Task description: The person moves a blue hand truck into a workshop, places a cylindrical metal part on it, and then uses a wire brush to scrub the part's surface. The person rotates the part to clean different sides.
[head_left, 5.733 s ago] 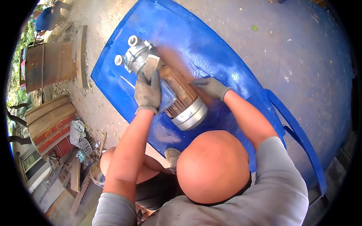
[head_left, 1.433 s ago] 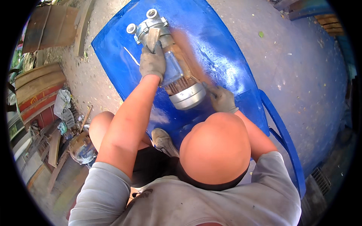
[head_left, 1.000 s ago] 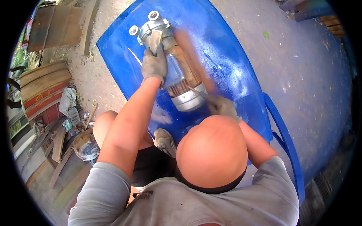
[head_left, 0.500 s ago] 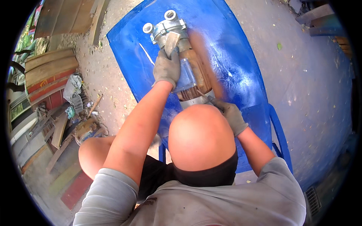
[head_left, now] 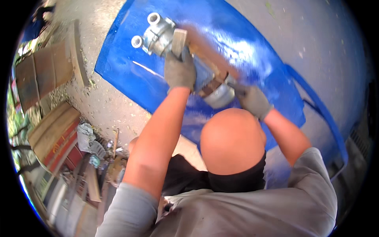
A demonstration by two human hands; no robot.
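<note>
A metal pump or motor body (head_left: 219, 98) lies on its side across a blue tabletop (head_left: 136, 85); its silver end (head_left: 158, 37) carries two round ports. Its middle looks rusty brown. My left hand (head_left: 179, 71), in a grey work glove, is closed around a small wooden block (head_left: 179, 40), which sticks up past the fingers, against the body's left side. My right hand (head_left: 254, 100), gloved too, is closed around a thin tool whose tip meets the rusty band near the body's lower end. Blur hides the tool's exact kind.
My bare knee (head_left: 233, 142) rises right below the body. A blue bent tube (head_left: 323, 110) curves off the table's right side. Boards and scrap wood (head_left: 92, 181) lie on the ground to the left, with a wooden crate (head_left: 55, 136) among them.
The whole view has turned, so the table and body now slant more to the left. Both hands keep their grips, the right one shifting slightly off to the right of the body.
</note>
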